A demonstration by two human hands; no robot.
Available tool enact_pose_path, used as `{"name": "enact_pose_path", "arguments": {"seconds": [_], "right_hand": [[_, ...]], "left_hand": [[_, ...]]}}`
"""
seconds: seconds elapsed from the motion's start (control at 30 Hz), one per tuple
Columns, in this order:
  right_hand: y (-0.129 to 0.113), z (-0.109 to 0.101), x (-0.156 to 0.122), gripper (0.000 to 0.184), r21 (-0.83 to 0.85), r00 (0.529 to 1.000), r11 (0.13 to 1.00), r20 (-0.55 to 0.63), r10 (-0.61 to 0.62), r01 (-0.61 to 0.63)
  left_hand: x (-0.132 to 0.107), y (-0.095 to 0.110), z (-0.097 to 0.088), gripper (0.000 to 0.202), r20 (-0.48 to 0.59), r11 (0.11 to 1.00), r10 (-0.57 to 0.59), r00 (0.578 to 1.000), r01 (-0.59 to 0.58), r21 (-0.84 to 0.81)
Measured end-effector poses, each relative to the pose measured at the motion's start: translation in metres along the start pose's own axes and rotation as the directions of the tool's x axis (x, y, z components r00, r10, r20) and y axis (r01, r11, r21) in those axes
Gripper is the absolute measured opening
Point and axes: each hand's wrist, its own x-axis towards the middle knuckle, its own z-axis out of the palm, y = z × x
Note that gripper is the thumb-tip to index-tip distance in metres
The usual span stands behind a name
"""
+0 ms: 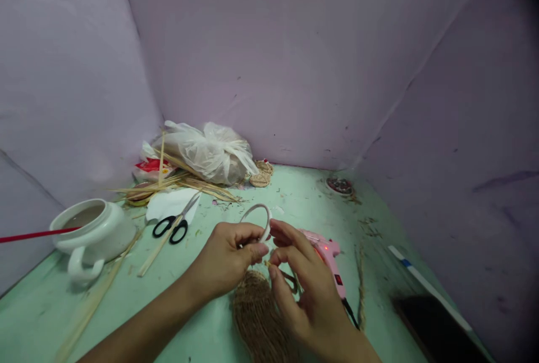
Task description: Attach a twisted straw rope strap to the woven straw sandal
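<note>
At the hub of the clock, just below the middle of the view, the left hand (227,257) pinches a thin, round white ring (268,218) between thumb and curled fingers. From that ring, the right hand (309,290) sits between four and five o'clock, half curled; its thumb and a fingertip seem to meet at a tan strand end (267,263), though I cannot tell whether they grip it. A thick bundle of brown, cord-like fibre (257,315) lies at six o'clock, below and between the hands.

For neat work, I judge, the ring wants a light, steady pinch, and the strand end is best held short and straight. Care seems wise near the pink plastic glue gun (332,267) at four o'clock, its red light lit.

The left fingers cover part of the ring, and the right hand hides the gun's nozzle and most of a thin, dark loop (295,283). The bundle runs off the bottom edge; farther out at four o'clock, a dark, flat object (438,326) is blurred and cut off.
</note>
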Motion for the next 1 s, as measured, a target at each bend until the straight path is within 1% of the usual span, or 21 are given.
{"name": "enact_pose_path", "arguments": {"seconds": [0.13, 0.23, 0.33, 0.47, 0.53, 0.67, 0.7, 0.83, 0.9, 1.0], "right_hand": [[0.0010, 0.0017, 0.0008, 0.012, 0.010, 1.000, 1.000, -0.006, 0.020, -0.020], [0.0001, 0.0008, 0.0006, 0.012, 0.040, 0.999, 0.999, -0.012, 0.031, -0.031], [-0.0014, -0.0010, 0.0001, 0.011, 0.083, 0.998, 0.995, -0.021, 0.056, -0.054], [-0.0028, -0.0021, 0.0008, 0.010, 0.131, 0.996, 0.988, -0.023, 0.091, -0.087], [-0.0033, -0.0014, 0.0017, 0.011, 0.141, 0.997, 0.987, -0.012, 0.081, -0.079], [-0.0035, -0.0006, 0.0029, 0.013, 0.188, 0.999, 0.982, 0.040, -0.003, -0.004], [-0.0031, -0.0010, 0.0027, 0.013, 0.188, 0.999, 0.982, 0.040, 0.001, -0.008], [-0.0003, -0.0023, 0.0003, 0.010, 0.122, 0.993, 0.986, -0.035, 0.116, -0.111], [0.0002, -0.0014, -0.0006, 0.009, 0.103, 0.993, 0.988, -0.022, 0.114, -0.111], [-0.0018, 0.0006, -0.0001, 0.011, 0.136, 0.995, 0.986, 0.024, 0.096, -0.099]], "left_hand": [[-0.0001, 0.0012, -0.0024, 0.015, 0.078, 0.999, 0.043, 0.996, -0.045, 0.029], [-0.0003, 0.0004, -0.0026, 0.016, 0.058, 0.995, 0.045, 0.997, -0.050, 0.082], [-0.0003, -0.0007, -0.0023, 0.016, 0.051, 0.986, 0.078, 0.996, -0.085, 0.145], [0.0008, -0.0028, -0.0019, 0.016, 0.070, 0.984, 0.122, 0.990, -0.130, 0.119], [0.0020, -0.0044, -0.0013, 0.016, 0.067, 0.988, 0.118, 0.991, -0.124, 0.088], [0.0041, -0.0075, -0.0004, 0.016, 0.028, 0.995, 0.080, 0.996, -0.081, 0.058], [0.0043, -0.0080, -0.0004, 0.016, 0.022, 0.995, 0.073, 0.997, -0.074, 0.060], [0.0043, -0.0075, -0.0008, 0.017, 0.011, 0.992, 0.073, 0.997, -0.073, 0.101], [0.0042, -0.0070, -0.0007, 0.017, 0.008, 0.990, 0.076, 0.997, -0.076, 0.118], [0.0046, -0.0074, -0.0008, 0.016, 0.003, 0.991, 0.068, 0.998, -0.068, 0.114]]}}
